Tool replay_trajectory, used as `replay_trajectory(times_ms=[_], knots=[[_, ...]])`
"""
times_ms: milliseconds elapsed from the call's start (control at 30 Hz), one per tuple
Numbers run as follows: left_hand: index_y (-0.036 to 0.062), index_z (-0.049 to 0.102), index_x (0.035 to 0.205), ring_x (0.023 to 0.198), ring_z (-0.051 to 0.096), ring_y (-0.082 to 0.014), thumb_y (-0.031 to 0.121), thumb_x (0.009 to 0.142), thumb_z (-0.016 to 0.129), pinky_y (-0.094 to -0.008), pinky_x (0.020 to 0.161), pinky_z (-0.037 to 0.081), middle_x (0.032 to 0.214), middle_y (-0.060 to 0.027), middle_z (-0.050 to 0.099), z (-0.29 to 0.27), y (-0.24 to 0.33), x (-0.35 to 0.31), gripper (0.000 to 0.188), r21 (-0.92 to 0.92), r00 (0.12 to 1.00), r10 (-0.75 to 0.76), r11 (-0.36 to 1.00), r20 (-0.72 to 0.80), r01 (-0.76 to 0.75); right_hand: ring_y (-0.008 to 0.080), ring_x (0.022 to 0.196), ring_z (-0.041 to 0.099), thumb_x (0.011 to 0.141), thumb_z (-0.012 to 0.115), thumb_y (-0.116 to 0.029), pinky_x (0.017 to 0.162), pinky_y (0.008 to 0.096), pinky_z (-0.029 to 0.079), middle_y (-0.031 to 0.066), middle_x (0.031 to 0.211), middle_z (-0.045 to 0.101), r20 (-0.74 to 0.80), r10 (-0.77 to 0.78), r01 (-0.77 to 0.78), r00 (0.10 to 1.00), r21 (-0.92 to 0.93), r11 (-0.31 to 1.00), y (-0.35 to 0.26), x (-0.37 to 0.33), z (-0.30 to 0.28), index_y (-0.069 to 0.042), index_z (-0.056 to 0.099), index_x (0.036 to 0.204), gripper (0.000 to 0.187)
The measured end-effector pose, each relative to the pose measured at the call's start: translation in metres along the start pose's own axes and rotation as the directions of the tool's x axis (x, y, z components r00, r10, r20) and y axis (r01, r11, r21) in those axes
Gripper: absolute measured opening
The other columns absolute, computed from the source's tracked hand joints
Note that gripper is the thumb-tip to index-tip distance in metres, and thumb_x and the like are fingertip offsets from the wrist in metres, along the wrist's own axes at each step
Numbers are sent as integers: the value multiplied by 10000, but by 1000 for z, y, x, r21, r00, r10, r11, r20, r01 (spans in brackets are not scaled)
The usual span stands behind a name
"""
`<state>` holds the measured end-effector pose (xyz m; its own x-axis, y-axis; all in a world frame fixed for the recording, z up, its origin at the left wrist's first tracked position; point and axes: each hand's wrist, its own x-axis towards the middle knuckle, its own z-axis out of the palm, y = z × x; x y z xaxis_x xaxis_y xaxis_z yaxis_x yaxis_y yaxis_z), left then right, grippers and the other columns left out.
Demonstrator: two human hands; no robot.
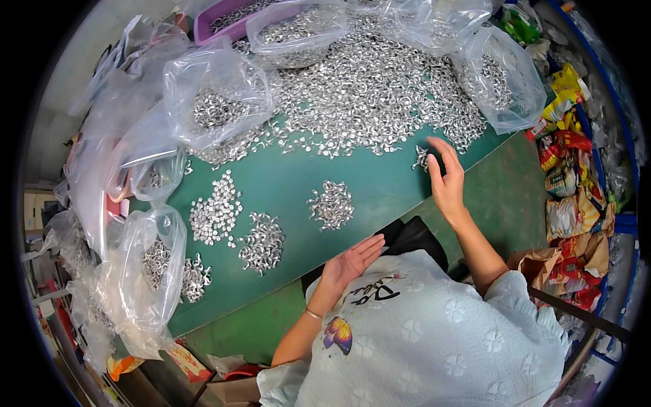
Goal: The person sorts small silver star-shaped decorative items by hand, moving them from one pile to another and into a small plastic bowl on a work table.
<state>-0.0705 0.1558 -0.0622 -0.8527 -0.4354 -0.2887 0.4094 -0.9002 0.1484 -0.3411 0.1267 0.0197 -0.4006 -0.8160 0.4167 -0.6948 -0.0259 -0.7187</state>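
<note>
A: Grip check. Right hand (447, 182) is spread, fingers loose, holding nothing; fingertips sit on a small clump (422, 158) of silver metal parts at the near edge of the big heap (369, 88). Left hand (351, 261) is flat and open, palm up, empty, at the table's near edge.

B: Where are the parts overall?

A: On the green table (291, 183). The big heap covers the far half. Nearer, four small piles lie apart from one another: one mid-table (331, 204), one left of it (215, 209), one below those (261, 244), and one by the left edge (195, 278).

B: Nearest to the left hand?

A: The mid-table pile, but clear of it, no contact.

B: Bags?

A: Clear plastic bags holding more parts: one far left-centre (213, 95), one far right (498, 81), one at the near left (146, 271). A purple tray (210, 27) with parts sits at the far edge. Coloured packets (569, 190) lie piled on the floor to the right.
</note>
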Motion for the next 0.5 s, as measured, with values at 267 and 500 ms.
replay_trajectory(times_ms=[267, 500], knots=[[-81, 332, 1422, 1381, 359, -338, 412, 984, 408, -419, 1169, 267, 1496, -250, 327, -7, -5, 8, 663, -117, 999, -26, 993, 32, 30, 408, 1339, 370, 929, 550, -120, 1111, 455, 311, 237, 1384, 443, 255, -15, 71, 967, -214, 974, -25, -31, 21, 76, 438, 1324, 455], [-81, 300, 1436, 1373, 366, -341, 460, 984, 389, -428, 1168, 268, 1486, -256, 338, 0, -6, 6, 711, -120, 995, -8, 993, -103, -5, 400, 1354, 353, 904, 596, -186, 1129, 484, 290, 227, 1399, 429, 485, -157, 208, 860, -54, 977, -69, -38, 56, 76, 433, 1329, 525]])
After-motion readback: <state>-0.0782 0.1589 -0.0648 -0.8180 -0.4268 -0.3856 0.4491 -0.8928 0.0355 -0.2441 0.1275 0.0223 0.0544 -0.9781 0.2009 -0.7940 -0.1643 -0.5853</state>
